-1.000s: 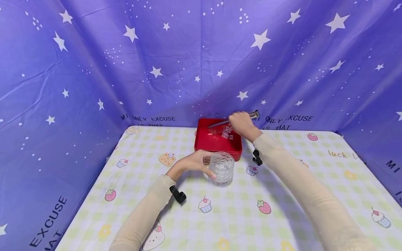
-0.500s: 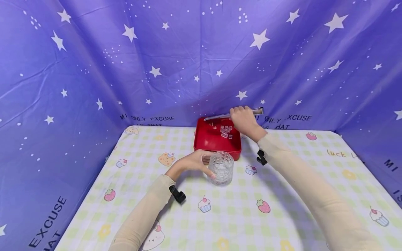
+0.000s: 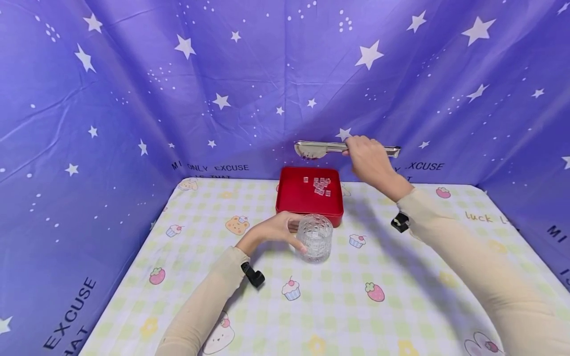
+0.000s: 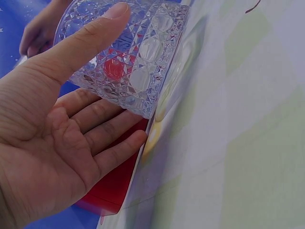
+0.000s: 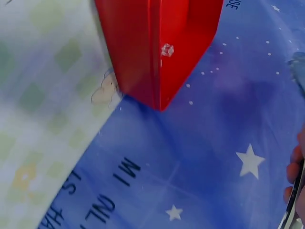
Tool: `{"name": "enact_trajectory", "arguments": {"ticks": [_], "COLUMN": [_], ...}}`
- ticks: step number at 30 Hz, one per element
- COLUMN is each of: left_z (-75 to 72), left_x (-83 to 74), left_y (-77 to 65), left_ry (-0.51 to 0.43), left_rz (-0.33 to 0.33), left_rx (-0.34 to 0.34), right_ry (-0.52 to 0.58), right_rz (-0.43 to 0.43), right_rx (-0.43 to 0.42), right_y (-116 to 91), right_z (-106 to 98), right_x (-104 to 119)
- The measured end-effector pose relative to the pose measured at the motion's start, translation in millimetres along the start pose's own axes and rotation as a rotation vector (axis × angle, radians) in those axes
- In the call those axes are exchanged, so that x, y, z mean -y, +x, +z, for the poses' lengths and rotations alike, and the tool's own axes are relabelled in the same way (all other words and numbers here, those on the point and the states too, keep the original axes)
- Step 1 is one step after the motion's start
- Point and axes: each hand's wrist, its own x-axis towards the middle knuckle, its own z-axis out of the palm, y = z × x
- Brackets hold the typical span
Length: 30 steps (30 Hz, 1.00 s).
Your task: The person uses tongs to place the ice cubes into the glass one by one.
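My left hand point(image 3: 281, 230) holds a clear cut-glass tumbler point(image 3: 317, 242) upright on the table; in the left wrist view its thumb lies along the tumbler's point(image 4: 138, 57) near side, with the fingers beyond. My right hand point(image 3: 369, 160) grips metal tongs point(image 3: 337, 147) in the air, level, beyond and above the red box point(image 3: 294, 200). Something small and glinting shows at the tongs' head, too indistinct to name. Inside the box lies a cluster of clear cubes point(image 3: 321, 186), with one small piece point(image 3: 306, 179) apart. At the right wrist view's edge, only part of the right hand point(image 5: 296, 164) appears.
A checked cloth with cartoon prints covers the table point(image 3: 338, 306). Blue-purple star curtains point(image 3: 249, 74) rise along its back and sides. The red box stands at the table's back edge, just behind the tumbler.
My right hand has lifted the tongs up out of the red box and drawn them to the right, turning them level. The left hand and tumbler have stayed in place.
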Motion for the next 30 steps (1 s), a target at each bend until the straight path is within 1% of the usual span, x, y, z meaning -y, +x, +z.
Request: {"name": "enact_trajectory", "arguments": {"ticks": [3,7,10,16,23,26,30], "left_z": [0.9,-0.2,-2.0,-3.9,-4.8,-5.3,-4.8], "left_x": [-0.5,-0.9,-0.7,0.2,-2.3,-3.1,-1.7], "left_y": [-0.2,-1.3,-2.3,-2.8,2.1,4.3,4.5], "left_ry": [0.004,-0.004,-0.009,-0.006,0.012,0.018,0.031], "left_rz": [-0.005,-0.012,-0.006,-0.002,-0.006,-0.002,-0.018], "left_rx": [0.005,0.002,-0.009,-0.002,0.008,0.008,0.016], "right_ry": [0.056,0.101,0.126,0.169,0.191,0.209,0.228], "right_rz": [-0.028,-0.081,-0.115,-0.173,-0.230,-0.238,-0.267], "right_rx": [-0.015,-0.022,-0.031,-0.011,-0.019,-0.009,0.010], "right_y": [-8,-18,-23,-31,-39,-42,-50], "right_z": [-10,-21,-27,-36,-41,-40,-37], "right_x": [-3,-4,-4,-3,-2,0,4]}}
